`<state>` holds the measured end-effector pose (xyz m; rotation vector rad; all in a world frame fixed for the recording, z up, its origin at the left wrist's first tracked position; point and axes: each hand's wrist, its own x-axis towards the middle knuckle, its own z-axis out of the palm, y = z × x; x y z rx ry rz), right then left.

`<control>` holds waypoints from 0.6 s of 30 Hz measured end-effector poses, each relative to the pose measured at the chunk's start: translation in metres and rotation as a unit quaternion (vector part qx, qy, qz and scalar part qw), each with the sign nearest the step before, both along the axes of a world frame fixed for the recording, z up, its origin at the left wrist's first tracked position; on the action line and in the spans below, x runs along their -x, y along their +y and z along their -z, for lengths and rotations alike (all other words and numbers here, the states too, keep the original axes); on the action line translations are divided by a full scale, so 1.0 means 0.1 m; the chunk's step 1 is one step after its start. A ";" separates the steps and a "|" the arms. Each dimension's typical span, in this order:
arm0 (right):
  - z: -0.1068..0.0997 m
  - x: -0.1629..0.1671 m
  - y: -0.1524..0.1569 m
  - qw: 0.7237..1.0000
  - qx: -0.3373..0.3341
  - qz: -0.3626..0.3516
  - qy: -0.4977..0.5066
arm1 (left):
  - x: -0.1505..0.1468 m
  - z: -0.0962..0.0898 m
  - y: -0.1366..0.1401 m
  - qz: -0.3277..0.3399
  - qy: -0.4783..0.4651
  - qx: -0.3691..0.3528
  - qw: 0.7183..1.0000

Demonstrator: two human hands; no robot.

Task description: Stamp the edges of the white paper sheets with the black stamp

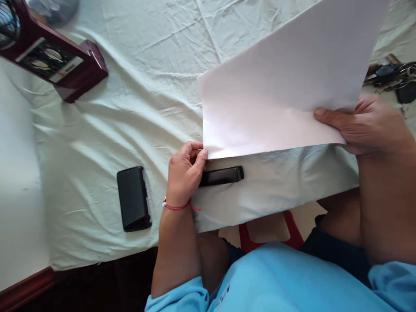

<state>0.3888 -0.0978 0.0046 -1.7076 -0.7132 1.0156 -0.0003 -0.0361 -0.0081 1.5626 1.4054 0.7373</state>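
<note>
A large white sheet of paper [276, 86] is held up at a slant over the cloth-covered table. My left hand [186, 169], with a red string bracelet at the wrist, pinches its near left corner between thumb and fingers. On the right side, my right hand [373, 123] grips the sheet with the thumb on top and the fingers hidden beneath. A black stapler-like object [222, 175] lies on the cloth just right of my left hand, its left end covered by that hand. Whether there is more than one sheet I cannot tell.
A black phone [133, 198] lies left of my left hand. At the upper left stands a dark red wooden desk piece [81, 65], perhaps a clock. A bunch of keys [394, 78] rests at the far right. The wrinkled pale tablecloth [146, 108] hangs over the near edge, above a red stool [289, 225].
</note>
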 end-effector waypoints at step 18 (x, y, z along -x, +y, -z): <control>-0.27 -0.19 -0.17 0.993 0.097 0.033 -0.049 | 0.23 -0.20 -0.02 0.267 -0.004 -0.166 0.949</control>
